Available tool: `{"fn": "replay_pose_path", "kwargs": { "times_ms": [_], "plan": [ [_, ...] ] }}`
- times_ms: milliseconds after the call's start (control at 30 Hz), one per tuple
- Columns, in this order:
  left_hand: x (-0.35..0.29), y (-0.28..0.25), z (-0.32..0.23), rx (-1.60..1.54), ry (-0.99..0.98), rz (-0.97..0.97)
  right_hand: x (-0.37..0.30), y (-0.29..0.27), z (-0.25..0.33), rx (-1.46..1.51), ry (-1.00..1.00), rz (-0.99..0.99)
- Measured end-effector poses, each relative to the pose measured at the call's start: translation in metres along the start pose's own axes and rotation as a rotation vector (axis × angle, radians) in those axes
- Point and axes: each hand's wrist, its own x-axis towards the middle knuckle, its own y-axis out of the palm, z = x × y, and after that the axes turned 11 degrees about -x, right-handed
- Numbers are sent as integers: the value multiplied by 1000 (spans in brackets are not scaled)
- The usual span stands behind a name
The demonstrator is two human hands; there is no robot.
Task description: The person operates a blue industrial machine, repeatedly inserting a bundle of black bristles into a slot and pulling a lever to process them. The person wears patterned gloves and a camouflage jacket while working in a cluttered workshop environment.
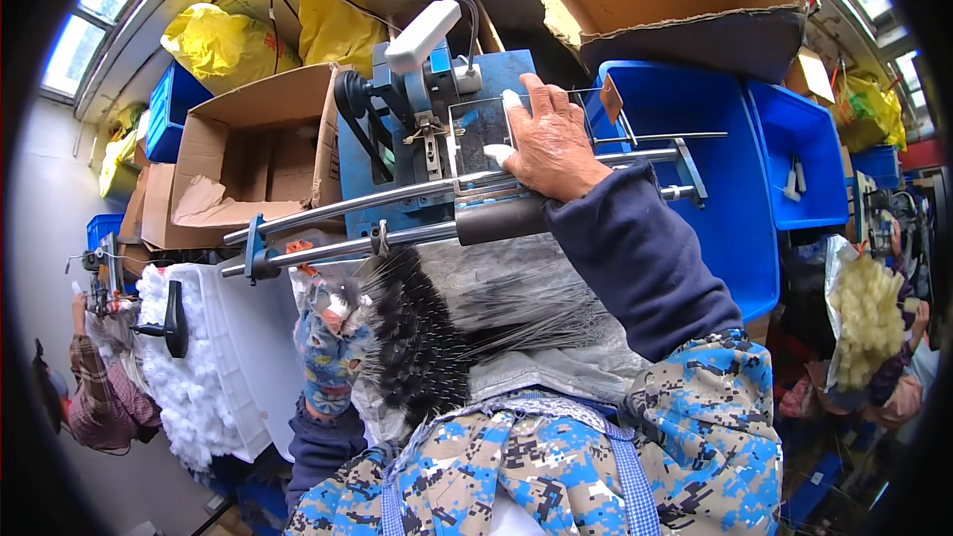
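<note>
My right hand (551,139) lies over the sliding carriage of a small bench machine (437,154), its bare fingers spread on the flat plate. White wrapping covers the thumb and one fingertip. Steel guide rods (387,201) run across the machine, with a dark grey roller (501,221) below the hand. My left hand (333,323), in a worn, patterned covering, is low beside a dense bundle of black-bristled wire brushes (412,337). Its fingers are too obscured to tell what they hold. Thin metal wires (536,313) fan out across a grey sheet on my lap.
Cardboard boxes (253,154) stand at left and far right, with blue bins (685,169) to the right. A white tub (233,337) of white fluffy pieces sits at left. Another person's hand (79,313) works at far left; someone else is at far right.
</note>
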Motion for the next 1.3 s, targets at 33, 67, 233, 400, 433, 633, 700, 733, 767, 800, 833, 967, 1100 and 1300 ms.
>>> {"fn": "replay_pose_path", "kwargs": {
  "times_ms": [33, 67, 233, 400, 433, 633, 700, 733, 767, 800, 833, 967, 1100, 1300],
  "plan": [
    [2, 2, 2, 73, 25, 28, -2, -3, 0, -6, 8, 3],
    [9, 7, 5, 158, 217, 73, -3, -7, 2, 4, 25, 36],
    [19, 20, 0, 107, 299, 94, -4, -9, 3, 76, 60, 123],
    [9, 7, 14, 19, 50, 30, 0, -5, 23, 80, 24, 84],
    [8, 5, 14, 31, 54, 23, 2, -4, 28, 84, 22, 74],
    [9, 11, 1, 46, 153, -24, 17, 8, 70, 134, 2, 43],
    [16, 15, -13, 163, 269, 9, 18, 6, 70, 153, -36, 58],
    [19, 15, -21, 213, 273, 25, 18, 7, 62, 142, -54, 79],
    [19, 13, -19, 189, 289, 16, 16, 8, 54, 131, -76, 102],
    [19, 10, -16, 164, 306, 8, 14, 8, 44, 116, -63, 112],
    [17, 7, -10, 137, 318, -4, 11, 3, 35, 84, -79, 143],
    [4, 9, 7, -306, -68, -137, 1, -11, 7, -27, -55, 161],
    [8, 19, -4, -246, 1, -84, -4, -8, -1, -32, -17, 106],
    [10, 16, -3, -2, 191, -18, -4, -10, 2, 67, 32, 181]
  ]
}}
